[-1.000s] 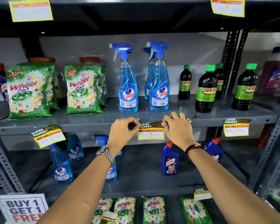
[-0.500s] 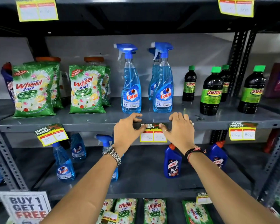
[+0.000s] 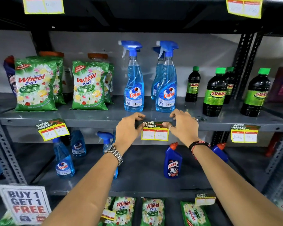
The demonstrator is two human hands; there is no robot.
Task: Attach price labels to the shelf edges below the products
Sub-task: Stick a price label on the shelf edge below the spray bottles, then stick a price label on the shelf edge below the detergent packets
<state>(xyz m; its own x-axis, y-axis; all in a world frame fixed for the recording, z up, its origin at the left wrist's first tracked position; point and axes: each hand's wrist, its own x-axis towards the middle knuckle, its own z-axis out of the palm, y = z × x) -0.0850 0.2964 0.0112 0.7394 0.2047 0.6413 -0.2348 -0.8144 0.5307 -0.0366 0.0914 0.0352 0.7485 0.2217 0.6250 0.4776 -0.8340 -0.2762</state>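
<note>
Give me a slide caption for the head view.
Both hands press a price label onto the shelf edge below Colin bottles.

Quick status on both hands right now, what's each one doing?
Left hand: fingers pinched on the left top corner of the price label at the shelf edge.
Right hand: pinched on the label's right top corner.

Grey metal shelf (image 3: 104, 117), stocked front to back.
Just above the left hand (image 3: 127, 130) stand Colin spray bottles (image 3: 134, 88); left of it, Wheel packets (image 3: 35, 85); beyond the right hand (image 3: 184, 126), Sunny bottles (image 3: 215, 93).
</note>
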